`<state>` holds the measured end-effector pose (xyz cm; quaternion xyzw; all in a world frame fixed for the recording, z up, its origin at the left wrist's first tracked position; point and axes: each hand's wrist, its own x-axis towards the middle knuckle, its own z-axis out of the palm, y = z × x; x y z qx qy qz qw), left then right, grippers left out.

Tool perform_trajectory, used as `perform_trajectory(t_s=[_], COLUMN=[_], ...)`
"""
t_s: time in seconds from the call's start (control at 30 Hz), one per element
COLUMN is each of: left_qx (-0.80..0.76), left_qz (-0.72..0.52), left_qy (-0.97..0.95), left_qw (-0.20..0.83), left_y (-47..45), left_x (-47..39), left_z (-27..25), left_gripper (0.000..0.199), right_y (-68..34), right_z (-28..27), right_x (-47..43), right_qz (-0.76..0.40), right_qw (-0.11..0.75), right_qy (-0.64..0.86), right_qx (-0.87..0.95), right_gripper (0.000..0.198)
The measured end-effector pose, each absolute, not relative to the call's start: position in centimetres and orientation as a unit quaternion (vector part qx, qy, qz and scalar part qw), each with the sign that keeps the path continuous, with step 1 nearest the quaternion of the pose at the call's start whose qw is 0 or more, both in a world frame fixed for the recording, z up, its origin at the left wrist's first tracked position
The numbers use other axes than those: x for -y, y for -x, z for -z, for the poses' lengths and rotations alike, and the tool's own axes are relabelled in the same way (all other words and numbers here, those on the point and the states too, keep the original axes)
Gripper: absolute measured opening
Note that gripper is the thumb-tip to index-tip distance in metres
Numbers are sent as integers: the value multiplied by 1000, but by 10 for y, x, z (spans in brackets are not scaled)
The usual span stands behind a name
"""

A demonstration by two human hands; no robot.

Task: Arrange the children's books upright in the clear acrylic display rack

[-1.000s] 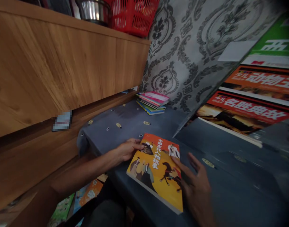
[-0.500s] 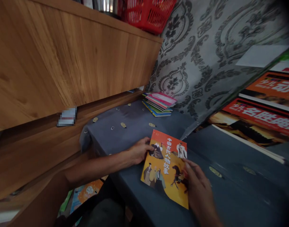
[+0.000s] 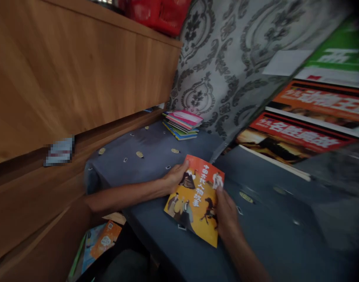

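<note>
A thin orange and yellow book with white characters and drawn figures on its cover is held tilted above the dark, cloth-covered table. My left hand grips its upper left edge, thumb on the cover. Along the right edge, my right hand holds it with the thumb near the upper right corner; the other fingers are behind the book, out of sight. The book is closed.
A stack of thin books lies at the table's far end by the patterned wall. Large books lie at the right. A wooden cabinet stands left, with a red basket on top. More books lie low at the left.
The view has swung to the right, so the surroundings sit further left and more of the large books shows. My right hand has shifted slightly up the book's edge. Both hands still hold it.
</note>
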<state>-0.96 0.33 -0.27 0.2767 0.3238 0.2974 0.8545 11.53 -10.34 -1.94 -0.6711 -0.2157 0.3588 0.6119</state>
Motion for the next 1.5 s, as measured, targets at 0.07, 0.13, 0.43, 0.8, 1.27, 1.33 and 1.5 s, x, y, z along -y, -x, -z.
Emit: perform_trajectory(t_s=[0.07,0.13,0.43,0.8,1.27,1.33,1.5], left_qx=[-339,-337,-348,-388,-317,-305,-284], left_qz=[-281,-267,-230,-223,-229,-235,-247], left_qy=[-284,-294,-342,-345,-395,-403,-439], left_qw=[852,853,842,825,832,830,816], left_y=[6,4,7,7,-22,-29,-45], left_x=[-2,0,4,6,17,16,12], left_z=[1,-2,-5,-9,-25,-30,-40], left_gripper=[47,50,51,43,46,44,38], right_y=[-115,-115,-120,-124,-158,-164,-178], right_z=[18,16,18,22,17,13,-4], right_x=[103,104,118,120,121,121,123], right_qz=[-393,-396,-297,-326,-270,-252,-219], right_qw=[628,648,673,693,754,756,755], right_qy=[641,622,615,582,562,566,566], right_qx=[199,188,284,274,205,213,248], right_gripper=[52,54,41,41,45,45,41])
